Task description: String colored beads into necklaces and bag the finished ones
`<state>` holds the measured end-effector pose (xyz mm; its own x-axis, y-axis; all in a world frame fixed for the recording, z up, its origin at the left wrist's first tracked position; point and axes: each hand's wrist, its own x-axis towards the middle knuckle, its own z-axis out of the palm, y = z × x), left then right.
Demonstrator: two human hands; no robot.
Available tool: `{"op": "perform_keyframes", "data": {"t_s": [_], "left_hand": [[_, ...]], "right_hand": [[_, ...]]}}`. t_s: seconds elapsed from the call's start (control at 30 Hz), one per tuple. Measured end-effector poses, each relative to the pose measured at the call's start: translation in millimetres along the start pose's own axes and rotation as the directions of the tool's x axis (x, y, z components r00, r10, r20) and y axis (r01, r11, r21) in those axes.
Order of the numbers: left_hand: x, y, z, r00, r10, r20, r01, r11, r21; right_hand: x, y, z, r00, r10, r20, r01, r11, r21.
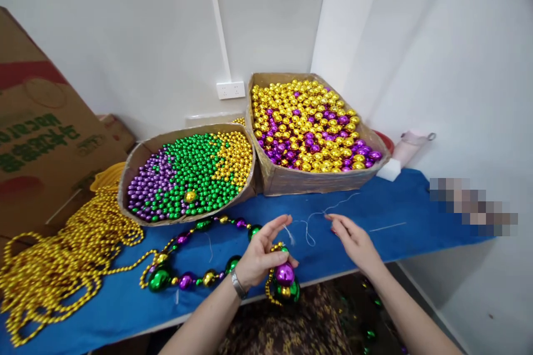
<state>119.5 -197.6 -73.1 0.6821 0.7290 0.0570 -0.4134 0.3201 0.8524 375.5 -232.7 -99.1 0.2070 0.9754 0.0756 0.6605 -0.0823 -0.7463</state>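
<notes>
My left hand [259,258], with a metal band on its wrist, is closed on a bead necklace [285,274]. Purple, green and gold balls of it hang below my thumb, over the table's front edge. A short white thread tuft sticks up between the fingers. Off to the right, my right hand [353,241] pinches a thin white string [308,231], which curls loosely across the blue cloth between both hands. Left of my wrist lies a loop of larger beads [209,277] in green, purple and gold. Whether it joins the held beads is hidden.
Small purple, green and gold beads fill one cardboard box [125,177]; larger gold and purple balls fill another cardboard box [320,180]. Gold bead strands [62,266] are heaped on the left, near a tall carton [41,122]. A pink bottle [412,147] stands behind at right.
</notes>
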Motion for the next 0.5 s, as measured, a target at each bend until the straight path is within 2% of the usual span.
{"op": "perform_keyframes", "data": {"t_s": [0.1,0.2,0.33,0.5], "left_hand": [[-1.2,2.6,-1.1,1.0,0.015,-0.021,-0.015,1.0,0.012],[-1.0,4.7,-0.9,0.999,0.024,-0.039,-0.024,1.0,0.014],[0.5,5.5,0.1,0.999,0.013,-0.033,-0.013,1.0,-0.001],[1.2,5.0,-0.4,0.999,0.014,-0.03,-0.014,1.0,0.0]], "right_hand": [[8.8,46.0,-23.3,0.982,0.104,-0.159,-0.139,0.963,-0.229],[6.3,72.6,-33.6,0.968,0.129,-0.214,-0.205,0.901,-0.383],[-0.2,75.6,-22.8,0.982,0.076,-0.171,-0.149,0.87,-0.47],[1.3,58.2,-4.8,1.0,0.022,-0.012,-0.025,0.908,-0.417]]}}
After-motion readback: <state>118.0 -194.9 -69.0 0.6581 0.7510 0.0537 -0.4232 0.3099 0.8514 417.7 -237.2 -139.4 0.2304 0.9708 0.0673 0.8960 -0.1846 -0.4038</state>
